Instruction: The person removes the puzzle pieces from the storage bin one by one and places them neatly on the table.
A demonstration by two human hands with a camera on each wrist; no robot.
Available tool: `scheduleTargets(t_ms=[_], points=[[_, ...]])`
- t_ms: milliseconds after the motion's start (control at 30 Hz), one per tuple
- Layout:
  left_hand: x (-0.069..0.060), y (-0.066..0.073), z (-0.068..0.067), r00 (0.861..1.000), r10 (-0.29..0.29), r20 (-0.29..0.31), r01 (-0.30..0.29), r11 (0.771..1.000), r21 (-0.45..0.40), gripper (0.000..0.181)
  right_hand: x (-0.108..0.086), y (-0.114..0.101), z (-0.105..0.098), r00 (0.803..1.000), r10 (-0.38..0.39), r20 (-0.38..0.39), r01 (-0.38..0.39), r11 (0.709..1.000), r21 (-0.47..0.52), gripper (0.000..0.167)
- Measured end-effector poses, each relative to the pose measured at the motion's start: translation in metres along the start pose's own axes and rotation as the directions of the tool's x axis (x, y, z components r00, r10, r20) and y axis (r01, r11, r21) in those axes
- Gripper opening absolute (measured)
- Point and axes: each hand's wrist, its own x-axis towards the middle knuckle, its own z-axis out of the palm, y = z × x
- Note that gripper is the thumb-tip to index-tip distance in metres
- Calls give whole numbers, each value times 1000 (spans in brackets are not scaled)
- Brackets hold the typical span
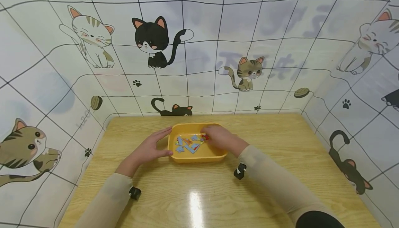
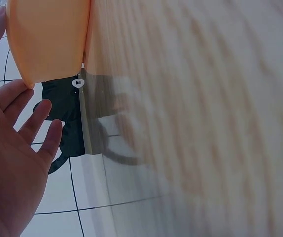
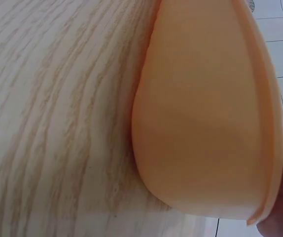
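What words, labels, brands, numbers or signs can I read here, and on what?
None reads clearly.
Pale bluish characters on the white, black-lined, cat-patterned back wall: too blurred to read.
Small grey marks, perhaps digits, on the white left wall: too faint to read.
Small flat blue and red pieces in the yellow rectangular tray: any print is too small to read.

gridded white walls with cartoon cats stand around three sides of a glossy wooden table.
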Motion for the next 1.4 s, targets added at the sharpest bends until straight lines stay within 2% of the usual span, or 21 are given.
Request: scheduleTargets(t_ms=[167,433,900,1267,1400], points=[[0,1,0,1000,-4,-1,4,1000,-9,99,-3,-3,0,1000,-23,-18,23,999,-32,34],[0,0,1,1000,-5,-3,5,1000,-14,100,-3,-3,2,1000,-30,-6,29,995,-91,20],[0,-3,4,1000,-9,-7,9,1000,-12,100,-1,1,6,998,-64,-4,63,990,-130,10],[0,-2,3,1000,-29,0,29,999,-18,99,-3,-1,2,1000,0,5,1,996,-85,11],[0,-1,2,1000,-22,-1,22,1000,-10,99,-4,0,1,999,9,-31,-12,995,-102,13]])
